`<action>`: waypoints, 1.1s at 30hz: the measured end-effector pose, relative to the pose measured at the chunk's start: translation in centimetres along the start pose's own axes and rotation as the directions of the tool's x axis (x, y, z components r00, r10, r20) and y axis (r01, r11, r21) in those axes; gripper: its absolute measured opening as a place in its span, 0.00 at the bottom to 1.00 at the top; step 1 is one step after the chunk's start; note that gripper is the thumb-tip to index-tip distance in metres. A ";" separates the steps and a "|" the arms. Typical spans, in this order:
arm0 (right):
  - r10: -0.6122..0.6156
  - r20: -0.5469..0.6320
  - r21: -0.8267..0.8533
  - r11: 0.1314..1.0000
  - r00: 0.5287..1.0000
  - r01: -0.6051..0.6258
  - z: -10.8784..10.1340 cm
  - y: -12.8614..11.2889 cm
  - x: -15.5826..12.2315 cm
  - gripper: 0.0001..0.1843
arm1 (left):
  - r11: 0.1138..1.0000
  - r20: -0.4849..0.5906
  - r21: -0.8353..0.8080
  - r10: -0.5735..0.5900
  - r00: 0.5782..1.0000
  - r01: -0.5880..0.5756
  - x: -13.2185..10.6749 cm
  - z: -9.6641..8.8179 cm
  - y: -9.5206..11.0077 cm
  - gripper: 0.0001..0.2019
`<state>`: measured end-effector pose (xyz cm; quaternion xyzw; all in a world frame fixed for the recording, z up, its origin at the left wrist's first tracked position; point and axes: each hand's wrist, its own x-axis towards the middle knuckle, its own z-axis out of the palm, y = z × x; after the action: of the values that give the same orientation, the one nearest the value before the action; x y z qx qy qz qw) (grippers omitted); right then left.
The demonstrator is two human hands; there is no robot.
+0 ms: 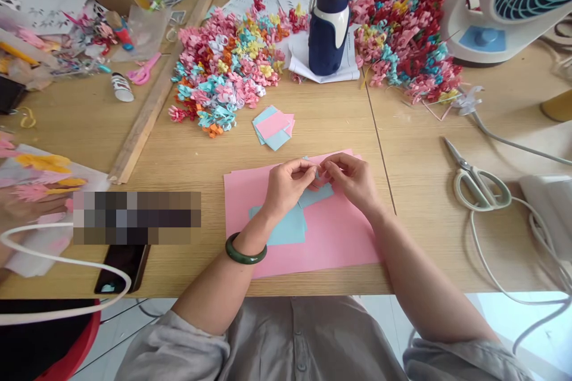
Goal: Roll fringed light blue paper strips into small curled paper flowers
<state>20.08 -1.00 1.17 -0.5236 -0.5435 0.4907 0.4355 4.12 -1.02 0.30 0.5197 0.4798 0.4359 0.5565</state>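
Observation:
My left hand point(289, 186) is closed in a pinch, and my right hand point(353, 181) pinches close beside it. Between the fingertips is a small piece of pink paper point(316, 181), mostly hidden by the fingers. Under my hands lie light blue paper pieces point(286, 227) on larger pink sheets point(339, 244). Just beyond them rests a small pile of pink and blue paper cards point(274, 126). A dark green bangle point(245, 257) circles my left wrist.
Heaps of colourful curled paper flowers point(232, 65) lie behind, beside a navy bottle point(329, 30). Scissors point(480, 181), cables and a fan point(487, 30) stand right. At left are a wooden strip point(147, 113), pink scissors point(143, 69), a phone point(120, 268) and another person's hand point(22, 208).

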 end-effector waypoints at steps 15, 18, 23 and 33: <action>-0.385 0.028 -0.351 0.860 0.922 0.370 0.2 1.2 -0.3 0.04 | 0.998 0.055 -0.049 -0.037 0.998 0.040 -0.1 0.2 0.3 0.11; -0.465 0.080 -0.490 0.752 0.882 0.441 0.2 1.4 -0.3 0.06 | 0.995 0.051 -0.064 -0.068 0.996 0.071 -0.1 0.2 0.4 0.10; -0.516 0.139 -0.611 0.627 0.846 0.483 0.2 1.5 -0.4 0.07 | 0.974 0.080 -0.150 -0.162 0.984 0.172 0.1 0.0 0.8 0.09; -0.317 0.018 -0.309 0.900 0.948 0.307 0.4 0.7 -0.3 0.05 | 0.997 0.086 -0.012 -0.076 0.993 0.077 -0.1 0.1 0.4 0.07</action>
<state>19.80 -1.39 0.43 -0.4991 -0.6829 0.3153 0.4303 4.22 -1.09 0.66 0.5150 0.4718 0.3953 0.5966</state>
